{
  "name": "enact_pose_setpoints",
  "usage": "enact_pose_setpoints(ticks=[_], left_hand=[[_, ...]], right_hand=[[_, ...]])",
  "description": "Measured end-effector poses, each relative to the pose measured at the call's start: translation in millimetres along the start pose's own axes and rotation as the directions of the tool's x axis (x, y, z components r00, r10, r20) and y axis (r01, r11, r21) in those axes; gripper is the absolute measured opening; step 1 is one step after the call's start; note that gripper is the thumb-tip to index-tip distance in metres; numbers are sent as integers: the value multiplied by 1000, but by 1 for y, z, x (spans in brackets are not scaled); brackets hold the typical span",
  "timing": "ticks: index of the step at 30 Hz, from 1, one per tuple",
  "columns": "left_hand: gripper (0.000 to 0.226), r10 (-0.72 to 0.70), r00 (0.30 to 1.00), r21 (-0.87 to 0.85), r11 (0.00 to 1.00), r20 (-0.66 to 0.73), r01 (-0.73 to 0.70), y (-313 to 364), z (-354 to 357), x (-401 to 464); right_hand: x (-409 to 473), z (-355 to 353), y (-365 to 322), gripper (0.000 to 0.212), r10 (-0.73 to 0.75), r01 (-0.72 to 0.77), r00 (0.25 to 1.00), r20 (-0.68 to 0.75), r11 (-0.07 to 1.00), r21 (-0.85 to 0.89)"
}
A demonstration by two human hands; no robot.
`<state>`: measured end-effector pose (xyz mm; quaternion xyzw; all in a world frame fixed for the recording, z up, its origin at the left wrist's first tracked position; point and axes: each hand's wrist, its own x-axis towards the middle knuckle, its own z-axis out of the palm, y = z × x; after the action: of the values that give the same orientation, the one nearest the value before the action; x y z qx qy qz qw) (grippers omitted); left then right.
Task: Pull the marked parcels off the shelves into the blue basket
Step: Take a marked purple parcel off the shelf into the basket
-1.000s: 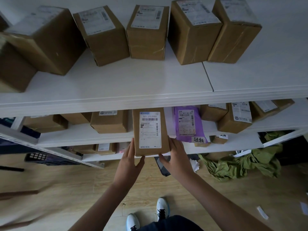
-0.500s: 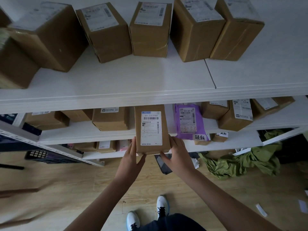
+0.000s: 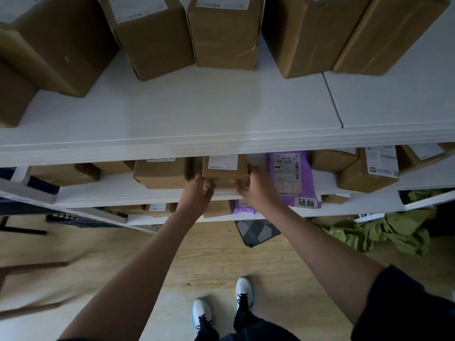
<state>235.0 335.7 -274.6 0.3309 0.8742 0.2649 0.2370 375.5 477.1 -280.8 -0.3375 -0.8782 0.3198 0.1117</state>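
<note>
Top shelf [image 3: 221, 114]: six brown boxes in a row, five across the back plus one at the left edge, cut off by the frame. Middle shelf [image 3: 147, 193]: one small brown parcel [image 3: 225, 172] with a white label, between a brown box [image 3: 160, 172] and a purple mailer [image 3: 288, 175]. Two hands: left hand [image 3: 197, 190] grips the parcel's left corner, right hand [image 3: 258, 188] its right; two white shoes below.

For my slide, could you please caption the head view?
Both hands, left hand and right hand, grip a brown parcel on the middle shelf.
</note>
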Motion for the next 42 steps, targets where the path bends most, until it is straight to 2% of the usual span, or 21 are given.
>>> enact_pose_setpoints(ticks=[2,6,11,15,17,19,23,26,29,33,37,42], left_hand=[[28,-19,1000,-24,1000,-7,19,3,-3,10],[26,-109,993,-67,992,-42,106,7,-6,16],[34,-212,970,-251,952,-120,177,-5,15,-26],[25,-76,983,-182,982,-166,45,6,53,-49],[24,24,990,-122,992,-139,-41,27,69,-49],[26,125,989,-108,985,-84,-134,49,81,-46],[30,185,982,-31,983,35,-184,86,94,-17],[20,246,967,69,965,71,-251,107,99,8],[22,229,969,112,965,91,-238,121,105,29],[27,146,988,16,989,56,-147,130,110,36],[28,175,983,-68,983,55,-171,122,111,28],[33,198,980,-217,957,-7,-195,119,101,0]], right_hand=[[15,1,1,52,2,-2,1000,12,1000,0],[29,-2,2,40,-5,7,998,66,1000,-18],[-10,-21,18,66,7,-4,996,91,1000,-27],[-48,-50,66,49,35,-33,999,-42,999,39],[-57,-68,94,39,73,-70,988,-137,997,29],[-61,-85,119,38,136,-142,975,-175,990,-23],[-54,-104,150,53,294,-306,951,-102,942,-138],[-44,-104,157,43,259,-262,965,-40,951,-166],[-29,-100,156,38,251,-252,968,-17,961,-112],[-11,-92,149,39,190,-189,982,6,977,-101],[-9,-91,145,35,182,-182,983,36,983,-16],[-27,-94,134,24,102,-101,995,-17,993,58]])
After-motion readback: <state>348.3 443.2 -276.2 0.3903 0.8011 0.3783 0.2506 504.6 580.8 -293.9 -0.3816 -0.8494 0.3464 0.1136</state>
